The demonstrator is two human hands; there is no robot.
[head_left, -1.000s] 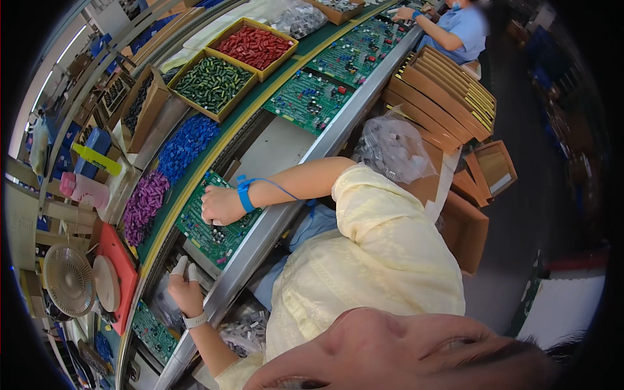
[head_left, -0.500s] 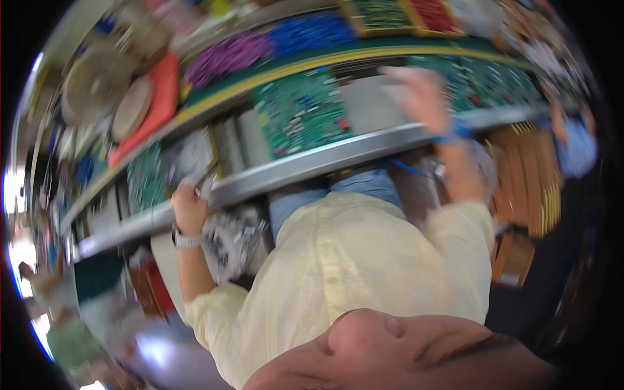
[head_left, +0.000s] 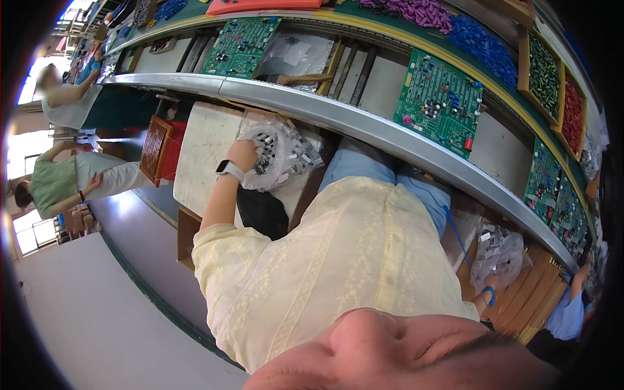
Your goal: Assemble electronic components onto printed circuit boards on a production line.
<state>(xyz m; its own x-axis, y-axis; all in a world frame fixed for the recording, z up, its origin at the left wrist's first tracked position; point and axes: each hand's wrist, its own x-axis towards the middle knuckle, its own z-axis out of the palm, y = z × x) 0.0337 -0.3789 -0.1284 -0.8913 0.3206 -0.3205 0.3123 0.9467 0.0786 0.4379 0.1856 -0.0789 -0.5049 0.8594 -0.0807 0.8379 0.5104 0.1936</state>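
L hand (head_left: 243,156) & R hand (head_left: 496,281) approx. half hidden at plastic bags (head_left: 502,250).

left hand (head_left: 244,156) at a bag (head_left: 281,151) of grey parts (head_left: 266,156)

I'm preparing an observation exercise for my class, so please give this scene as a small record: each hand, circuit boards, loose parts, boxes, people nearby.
Left hand: at an open clear bag of grey parts; grip unclear
Right hand: at a second clear bag; grip unclear
Circuit boards: green, in a row beyond the metal rail
Loose parts: purple heap beside blue heap
Boxes: green-part box, red-part box
People nearby: person in green, person in pale top, left; person in blue, lower right
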